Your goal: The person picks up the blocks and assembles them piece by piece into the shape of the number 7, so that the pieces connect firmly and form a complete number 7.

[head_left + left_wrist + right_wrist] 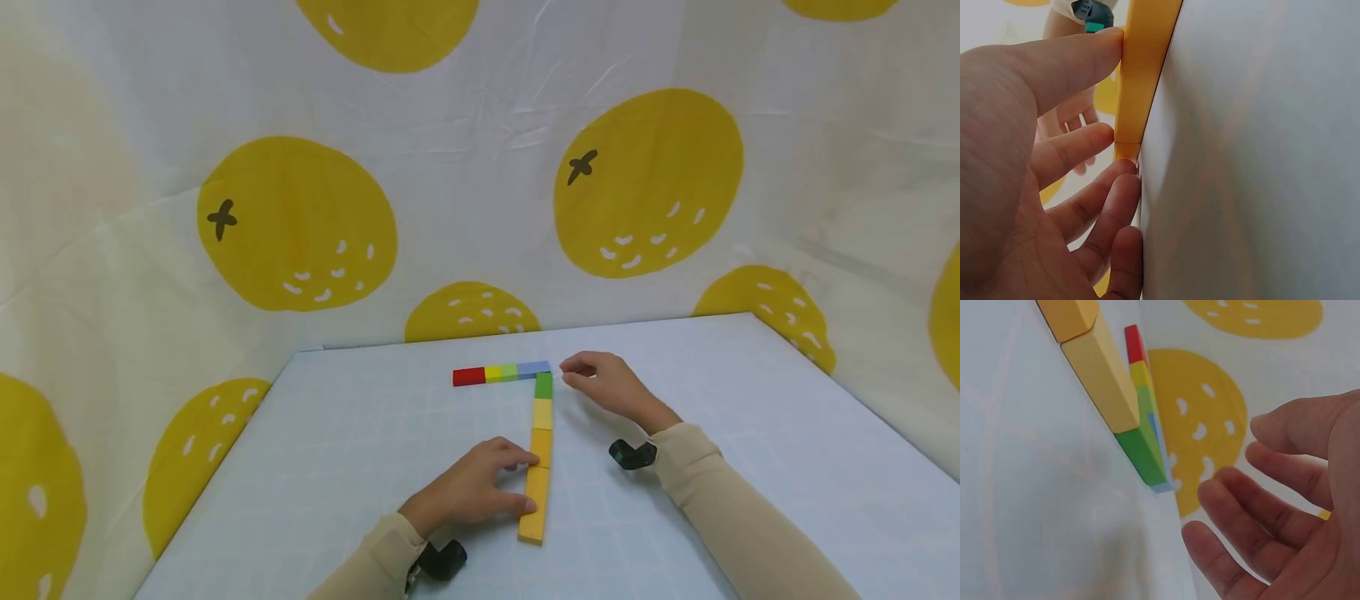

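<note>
Orange blocks [536, 492] at the near end of the column lie under my left hand's [472, 492] straight fingertips, my right hand [611, 387] hovers loosely open beside the green block [543, 385], and a sideways nudge could skew the line.

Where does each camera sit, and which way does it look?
Head: above, looking forward and down at the table; both hands and sleeves show.
Left wrist: beside the left hand, whose fingers touch the orange blocks.
Right wrist: behind the open right hand, facing the green block.
All three views share the block column.
</note>
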Tool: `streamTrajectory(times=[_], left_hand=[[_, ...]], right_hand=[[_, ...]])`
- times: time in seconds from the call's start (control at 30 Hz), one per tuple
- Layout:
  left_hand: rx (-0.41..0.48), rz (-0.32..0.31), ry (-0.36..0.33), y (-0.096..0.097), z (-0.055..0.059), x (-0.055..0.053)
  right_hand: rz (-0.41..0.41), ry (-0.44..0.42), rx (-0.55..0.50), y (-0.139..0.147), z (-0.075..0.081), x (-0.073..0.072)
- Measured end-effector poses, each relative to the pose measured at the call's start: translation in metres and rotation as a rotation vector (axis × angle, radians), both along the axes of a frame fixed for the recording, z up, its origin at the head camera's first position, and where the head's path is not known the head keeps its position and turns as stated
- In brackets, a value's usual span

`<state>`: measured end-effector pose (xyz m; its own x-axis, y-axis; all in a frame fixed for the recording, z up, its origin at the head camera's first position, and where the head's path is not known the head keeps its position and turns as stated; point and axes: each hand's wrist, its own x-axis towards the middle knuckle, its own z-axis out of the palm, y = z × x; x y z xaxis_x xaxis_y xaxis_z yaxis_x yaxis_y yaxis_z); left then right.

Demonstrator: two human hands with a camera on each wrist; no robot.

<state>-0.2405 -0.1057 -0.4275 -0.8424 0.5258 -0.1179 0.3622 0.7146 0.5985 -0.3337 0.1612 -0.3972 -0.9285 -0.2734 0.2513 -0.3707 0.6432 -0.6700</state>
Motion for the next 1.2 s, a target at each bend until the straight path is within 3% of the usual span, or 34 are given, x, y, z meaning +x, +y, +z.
streamTrajectory(times=[0.2,0.63,0.93,1.07,1.2], left_hand=[[-0.007,0.011,-0.007,0.001,0.002,0.003],[-0.024,-0.003,0.043,0.005,0.001,0.001],[0.022,-0.055,0.025,0.0,0.005,-0.002],[0.105,-0.009,0.004,-0.011,0.008,-0.005],[0.157,0.083,0.044,-0.025,0.008,-0.012]], right_hand=[[-0.02,-0.029,0.015,0.012,-0.003,0.001],[-0.077,-0.046,0.034,0.039,-0.007,0.004],[-0.09,-0.029,0.048,0.052,-0.009,0.005],[-0.089,-0.02,0.049,0.057,-0.012,0.006],[-0.087,-0.004,0.047,0.062,-0.012,0.009]])
